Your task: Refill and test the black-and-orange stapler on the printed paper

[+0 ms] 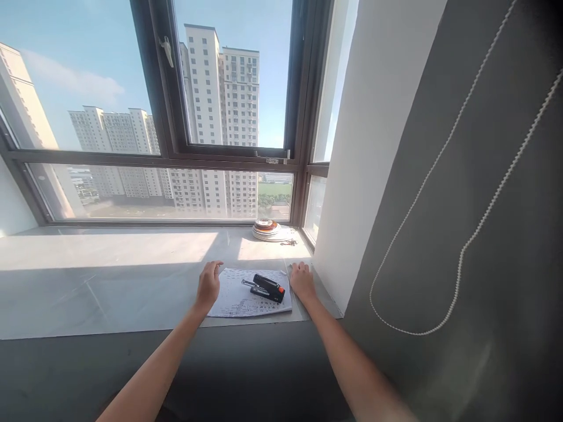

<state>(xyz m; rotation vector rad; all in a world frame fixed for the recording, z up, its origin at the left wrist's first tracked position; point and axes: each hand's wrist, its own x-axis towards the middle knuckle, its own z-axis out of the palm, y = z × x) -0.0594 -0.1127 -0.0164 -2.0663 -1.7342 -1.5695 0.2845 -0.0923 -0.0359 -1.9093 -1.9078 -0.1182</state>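
Note:
A black stapler [267,288] with an orange patch on its end lies tilted across sheets of paper [233,296] bearing handwriting. Its top arm is raised from the base, and a metal part sticks out at the left. At the left edge of the sheets rests my left hand [209,285], its fingers loosely bent and apart, holding nothing visible. My right hand [302,281] is on the sill just past the papers' right edge. Its fingers are curled under, so anything inside them is hidden. A small white piece [282,272] lies at the papers' upper right corner.
The grey stone sill [132,299] ends at a front edge below the papers. Near the window stands a stack of round rolls [265,229], with a small dark chain-like item [289,242] beside it. A wall closes the right side, where a beaded cord [420,334] hangs.

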